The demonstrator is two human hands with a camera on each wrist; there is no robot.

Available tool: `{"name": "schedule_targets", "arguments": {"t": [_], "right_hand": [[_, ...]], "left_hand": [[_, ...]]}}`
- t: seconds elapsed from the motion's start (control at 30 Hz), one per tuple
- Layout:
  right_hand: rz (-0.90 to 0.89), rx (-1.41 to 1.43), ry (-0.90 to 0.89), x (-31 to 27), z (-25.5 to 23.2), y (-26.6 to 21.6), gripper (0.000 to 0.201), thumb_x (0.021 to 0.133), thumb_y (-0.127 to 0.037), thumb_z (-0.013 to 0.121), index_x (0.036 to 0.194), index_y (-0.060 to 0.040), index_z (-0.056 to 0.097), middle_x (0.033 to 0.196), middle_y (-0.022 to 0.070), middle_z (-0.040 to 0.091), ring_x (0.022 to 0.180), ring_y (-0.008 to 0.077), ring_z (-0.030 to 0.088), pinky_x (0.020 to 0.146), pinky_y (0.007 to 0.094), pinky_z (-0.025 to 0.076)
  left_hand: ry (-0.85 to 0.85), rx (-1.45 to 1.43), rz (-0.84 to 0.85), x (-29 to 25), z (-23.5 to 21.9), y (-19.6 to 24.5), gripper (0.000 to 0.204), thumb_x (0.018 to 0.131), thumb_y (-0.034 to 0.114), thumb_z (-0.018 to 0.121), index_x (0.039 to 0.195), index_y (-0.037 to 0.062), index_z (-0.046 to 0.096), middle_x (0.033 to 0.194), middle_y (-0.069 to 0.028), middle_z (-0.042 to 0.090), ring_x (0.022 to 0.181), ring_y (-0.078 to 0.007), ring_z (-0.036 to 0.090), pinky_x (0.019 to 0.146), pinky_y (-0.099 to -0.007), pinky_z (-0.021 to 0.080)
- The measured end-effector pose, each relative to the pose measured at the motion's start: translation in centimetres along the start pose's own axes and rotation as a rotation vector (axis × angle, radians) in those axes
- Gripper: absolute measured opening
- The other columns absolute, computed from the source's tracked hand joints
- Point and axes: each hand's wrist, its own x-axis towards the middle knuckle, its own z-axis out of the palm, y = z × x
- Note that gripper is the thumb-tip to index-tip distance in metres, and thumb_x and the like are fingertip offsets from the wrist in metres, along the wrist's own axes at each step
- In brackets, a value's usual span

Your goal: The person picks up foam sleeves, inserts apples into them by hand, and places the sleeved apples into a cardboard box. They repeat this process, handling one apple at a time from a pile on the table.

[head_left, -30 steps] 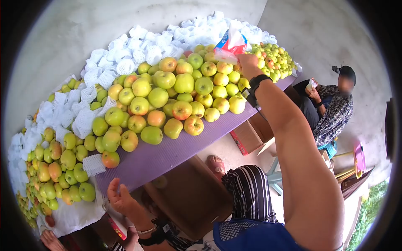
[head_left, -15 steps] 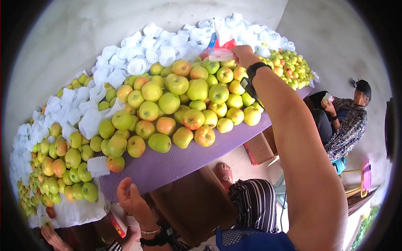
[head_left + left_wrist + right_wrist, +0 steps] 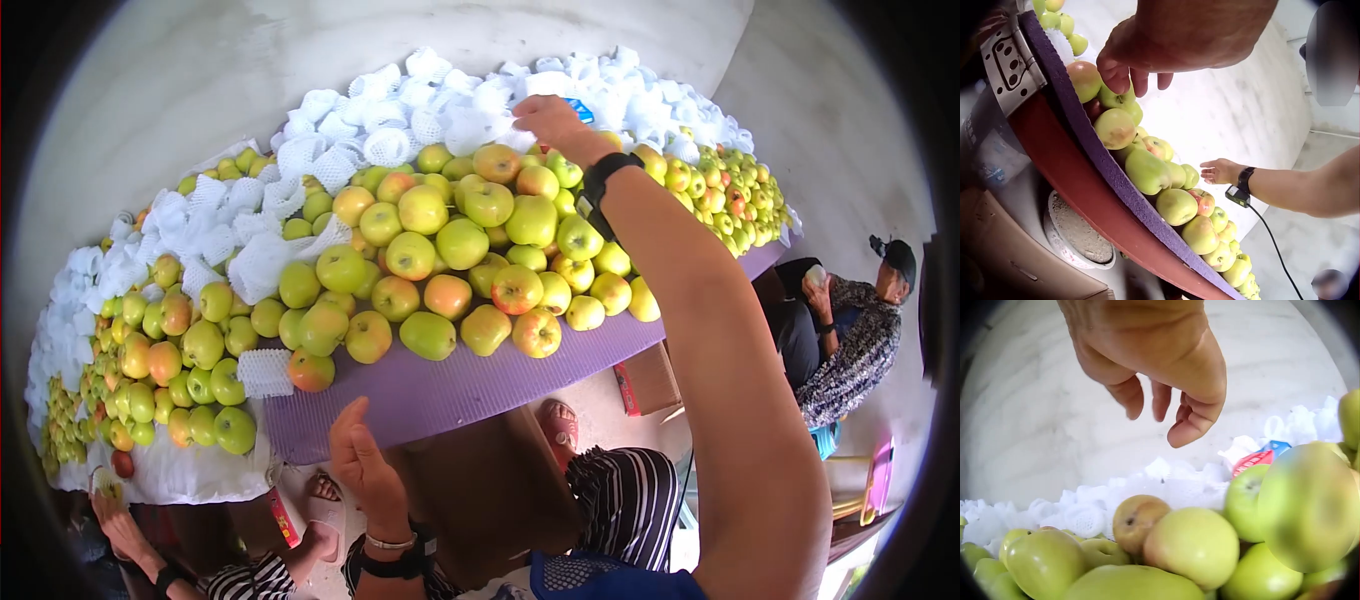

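Note:
My right hand (image 3: 552,120) reaches over the apples (image 3: 462,245) to the white foam fruit nets (image 3: 388,145) at the back. In the right wrist view its fingers hang loosely curled with nothing between them. A red and blue packet (image 3: 1252,461) with white tissue lies among the nets, partly behind the hand in the head view. My left hand (image 3: 368,460) hovers by the front edge of the purple-covered table (image 3: 430,385). Its fingers are relaxed and hold nothing. Near it, a white foam net (image 3: 266,373) lies beside a red-and-green apple (image 3: 311,370).
Small apples (image 3: 735,200) are heaped at the right end. Under the table stands a cardboard box (image 3: 470,490). Another person (image 3: 855,320) sits at the right, and someone's hand (image 3: 120,525) holds an apple at lower left. A pale wall (image 3: 250,70) rises behind.
My right hand has let go of the tissue packet, which now lies among the foam nets. The head view has turned, so the table sits further right. My left hand stays near the front edge.

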Motion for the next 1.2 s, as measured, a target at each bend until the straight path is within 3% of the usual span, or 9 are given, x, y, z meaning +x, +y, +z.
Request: {"name": "schedule_targets", "arguments": {"t": [0.1,0.27,0.37,0.47,0.63,0.87,1.0,1.03,1.2], "right_hand": [[-0.173,-0.271,-0.104,1.2,2.3,-4.3,0.026,0.076,-0.024,0.061,0.096,-0.0079,0.067,0.097,0.0093,0.063,0.101,0.0262,0.054,0.077,0.0451,0.048],[-0.026,-0.457,-0.249,5.0,9.6,-3.6,0.034,0.081,-0.028,0.056,0.104,-0.0036,0.061,0.121,0.0138,0.052,0.116,0.0404,0.042,0.091,0.0534,0.039],[0.138,-0.250,-0.172,1.7,5.6,-7.3,0.043,0.083,-0.023,0.053,0.114,0.0058,0.049,0.122,0.0210,0.049,0.122,0.0384,0.039,0.096,0.0506,0.037],[-0.090,-0.020,0.008,3.0,5.8,-5.4,0.044,0.082,-0.019,0.053,0.117,0.0076,0.047,0.129,0.0239,0.042,0.123,0.0360,0.038,0.102,0.0431,0.032],[-0.438,0.101,0.182,-5.3,1.2,-9.5,0.041,0.084,-0.011,0.050,0.123,0.0033,0.046,0.130,0.0221,0.043,0.121,0.0367,0.040,0.102,0.0394,0.034],[-0.444,0.512,-0.007,-13.4,-1.8,-14.2,0.040,0.084,-0.002,0.047,0.124,-0.0008,0.050,0.132,0.0170,0.044,0.127,0.0278,0.037,0.107,0.0340,0.028],[-0.275,0.021,0.019,-13.4,1.9,-15.2,0.063,0.073,-0.014,0.067,0.130,-0.0057,0.041,0.135,0.0232,0.035,0.125,0.0371,0.035,0.105,0.0390,0.031],[-0.213,-0.147,-0.126,-13.7,2.8,-15.5,0.074,0.067,-0.019,0.073,0.131,-0.0077,0.039,0.134,0.0275,0.032,0.122,0.0413,0.036,0.103,0.0415,0.032],[-0.391,-0.132,0.040,-15.3,7.5,-13.1,0.047,0.069,-0.016,0.069,0.112,-0.0040,0.054,0.113,0.0234,0.049,0.103,0.0378,0.050,0.087,0.0408,0.045]], "left_hand": [[0.002,-0.033,-0.030,0.3,0.0,0.1,0.037,0.096,0.028,0.040,0.105,-0.0013,0.060,0.106,-0.0061,0.060,0.097,-0.0148,0.051,0.087,-0.0291,0.038],[-0.013,0.011,-0.006,0.6,-0.6,-0.2,0.032,0.096,0.022,0.040,0.105,-0.0009,0.060,0.105,-0.0053,0.059,0.096,-0.0136,0.052,0.084,-0.0281,0.040],[-0.021,0.004,0.000,0.9,-1.1,-0.1,0.029,0.095,0.020,0.041,0.105,-0.0006,0.059,0.104,-0.0044,0.059,0.095,-0.0127,0.052,0.083,-0.0274,0.040],[-0.044,-0.027,-0.017,1.1,-1.5,0.4,0.028,0.095,0.020,0.041,0.105,-0.0001,0.059,0.104,-0.0040,0.059,0.095,-0.0122,0.052,0.082,-0.0270,0.040],[-0.076,-0.164,-0.084,0.6,-1.9,0.8,0.029,0.095,0.022,0.042,0.106,0.0005,0.058,0.104,-0.0058,0.059,0.095,-0.0133,0.053,0.079,-0.0268,0.042],[-0.101,-0.478,-0.367,0.6,-2.2,0.7,0.030,0.095,0.023,0.043,0.111,0.0010,0.053,0.102,-0.0089,0.059,0.089,-0.0174,0.059,0.072,-0.0277,0.047],[-0.107,-0.544,-0.448,0.7,-1.8,0.8,0.028,0.094,0.023,0.043,0.110,0.0022,0.053,0.100,-0.0088,0.060,0.088,-0.0173,0.059,0.069,-0.0269,0.047],[-0.117,-0.538,-0.444,0.6,-1.7,0.8,0.027,0.094,0.023,0.044,0.110,0.0023,0.053,0.099,-0.0085,0.060,0.088,-0.0169,0.059,0.069,-0.0265,0.047],[-0.133,-0.529,-0.464,0.9,-2.0,0.3,0.025,0.092,0.020,0.048,0.110,0.0028,0.053,0.099,-0.0072,0.060,0.087,-0.0151,0.059,0.069,-0.0251,0.047]]}}
